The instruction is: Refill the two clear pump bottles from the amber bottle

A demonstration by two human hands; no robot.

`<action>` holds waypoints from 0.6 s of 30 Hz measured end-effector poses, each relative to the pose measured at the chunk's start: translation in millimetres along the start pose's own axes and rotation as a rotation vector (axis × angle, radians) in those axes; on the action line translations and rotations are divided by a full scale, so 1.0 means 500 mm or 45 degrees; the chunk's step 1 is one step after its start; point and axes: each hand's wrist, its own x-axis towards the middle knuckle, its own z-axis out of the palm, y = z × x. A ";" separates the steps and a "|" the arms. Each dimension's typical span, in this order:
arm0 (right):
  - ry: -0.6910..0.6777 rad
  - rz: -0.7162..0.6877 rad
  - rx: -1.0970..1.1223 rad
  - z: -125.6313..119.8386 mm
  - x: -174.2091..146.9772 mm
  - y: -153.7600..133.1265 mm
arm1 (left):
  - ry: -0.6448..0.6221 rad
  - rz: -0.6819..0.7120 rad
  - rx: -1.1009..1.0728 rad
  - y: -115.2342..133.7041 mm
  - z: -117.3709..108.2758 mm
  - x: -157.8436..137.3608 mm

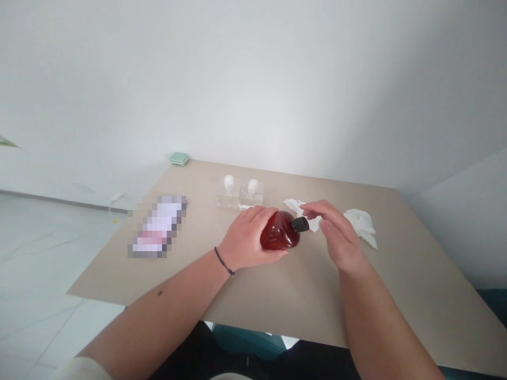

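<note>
My left hand [249, 238] is wrapped round a dark red, see-through bottle [280, 230], which lies tilted on its side above the table with its neck toward the right. A black cap [300, 225] sits on the neck. Just right of the cap is my right hand [335, 229], fingers apart and holding nothing; a small gap shows between it and the cap. Behind the bottle stand two clear blocks [228, 196], each topped by a white ball [253, 186]. Crumpled white tissue [293, 205] lies partly hidden behind the bottle and my right hand.
Another white tissue [361, 224] lies right of my right hand. A blurred-out phone-like shape [158, 227] rests on the beige table [293, 301] at left. At the far left corner sits a small green case [179, 159]. A white wall [253, 95] rises behind the table.
</note>
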 end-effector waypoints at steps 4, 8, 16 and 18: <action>-0.076 -0.016 0.054 -0.004 0.003 0.005 | 0.031 -0.021 -0.023 -0.006 0.001 0.000; 0.021 0.024 0.027 0.011 0.006 0.016 | 0.007 -0.011 -0.051 -0.006 -0.001 0.003; -0.026 0.177 0.343 0.038 0.006 0.026 | 0.013 -0.037 -0.335 -0.024 0.006 0.002; 0.041 0.235 0.405 0.054 0.007 0.029 | 0.013 -0.043 -0.394 -0.032 0.010 0.000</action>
